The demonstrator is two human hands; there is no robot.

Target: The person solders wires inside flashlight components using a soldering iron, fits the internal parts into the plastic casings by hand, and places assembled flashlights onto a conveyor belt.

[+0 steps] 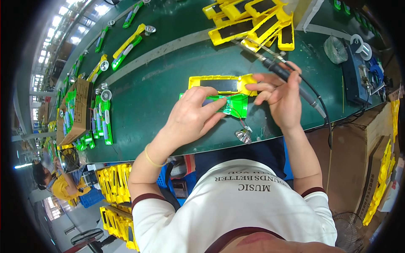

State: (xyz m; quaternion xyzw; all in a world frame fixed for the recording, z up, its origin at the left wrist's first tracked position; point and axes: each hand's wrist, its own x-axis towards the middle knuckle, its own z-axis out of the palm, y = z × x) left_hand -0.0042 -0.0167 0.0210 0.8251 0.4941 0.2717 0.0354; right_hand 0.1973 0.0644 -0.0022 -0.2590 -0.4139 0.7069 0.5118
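My left hand [196,110] lies over a green plastic lamp housing [239,105], pressing it to the bench with its fingers. Thin wires run from this housing to a small silver reflector bulb [243,135] near the bench edge. Right behind it rests a yellow housing [219,85] with a dark panel, its right end beside the fingers of my right hand [282,95]. A soldering iron [276,69] with a dark grip is tucked in my right hand, tip pointing to the far left. The fingertips of that hand are slightly blurred, near the thin wires.
Yellow housings [253,25] are heaped at the back. Green and yellow lamps [126,50] lie along the left, near a cardboard box [77,111] of green parts. At right stand a blue box-shaped unit [356,76] and wire spools [360,46]. Another person [65,183] sits far left.
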